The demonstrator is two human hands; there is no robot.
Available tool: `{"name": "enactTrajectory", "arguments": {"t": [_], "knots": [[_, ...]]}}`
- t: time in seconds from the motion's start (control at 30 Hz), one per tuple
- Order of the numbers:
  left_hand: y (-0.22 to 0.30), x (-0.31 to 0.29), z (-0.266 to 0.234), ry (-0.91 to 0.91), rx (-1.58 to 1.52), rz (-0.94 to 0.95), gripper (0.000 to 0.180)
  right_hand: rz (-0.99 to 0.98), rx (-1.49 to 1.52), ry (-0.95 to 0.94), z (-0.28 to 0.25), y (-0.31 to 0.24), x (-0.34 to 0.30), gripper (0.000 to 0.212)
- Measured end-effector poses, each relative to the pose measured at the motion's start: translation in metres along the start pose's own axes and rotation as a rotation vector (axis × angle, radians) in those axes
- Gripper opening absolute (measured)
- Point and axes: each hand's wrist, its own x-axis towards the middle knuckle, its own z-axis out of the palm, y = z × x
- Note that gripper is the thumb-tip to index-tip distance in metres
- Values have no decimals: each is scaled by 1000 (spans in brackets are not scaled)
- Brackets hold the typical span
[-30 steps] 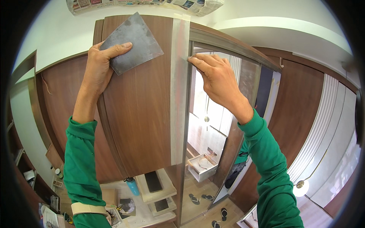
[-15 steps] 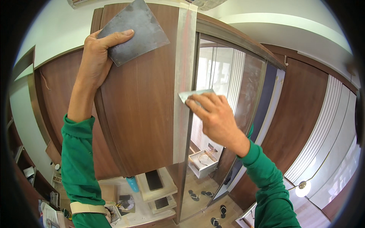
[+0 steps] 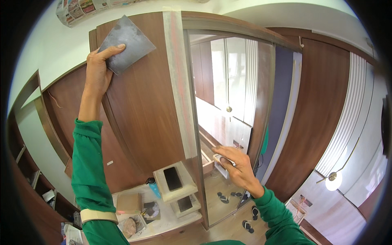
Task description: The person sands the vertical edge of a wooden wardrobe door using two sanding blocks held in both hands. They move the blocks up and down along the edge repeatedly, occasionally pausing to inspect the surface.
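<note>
My left hand (image 3: 99, 61) is raised at the upper left, gripping a flat square grey metal plate (image 3: 128, 43) by its edge, thumb on its face. The plate has cloudy smears. A thin metal scraper (image 3: 221, 158), mostly covered by the fingers, is pinched in my right hand (image 3: 241, 167), lower and to the right, in front of the mirrored door (image 3: 261, 94). Left of that door runs a vertical strip of masking tape (image 3: 171, 53) with a pinkish line along its middle, on the brown wood panel (image 3: 143, 106). A tape roll (image 3: 98, 216) encircles my left forearm.
Below stands a pale shelf unit (image 3: 165, 222) with a dark phone (image 3: 172, 178) on its upper ledge, a blue bottle (image 3: 154, 188) and a brown box (image 3: 128, 203). Sandals (image 3: 248, 226) lie on the floor. At right, a round lamp (image 3: 333, 181) glows.
My right hand has gone down from beside the tape strip with the scraper, which has turned more edge-on. The view has shifted; my left hand still holds the plate up.
</note>
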Motion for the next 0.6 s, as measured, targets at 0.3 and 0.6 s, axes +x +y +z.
{"name": "enactTrajectory", "arguments": {"t": [0.3,0.6], "knots": [[-2,-132,53,140,-123,-124,29,662,658,304,-18,18,-107,33],[-117,-364,165,236,-519,-1118,21,727,706,473,-29,16,-130,38]]}}
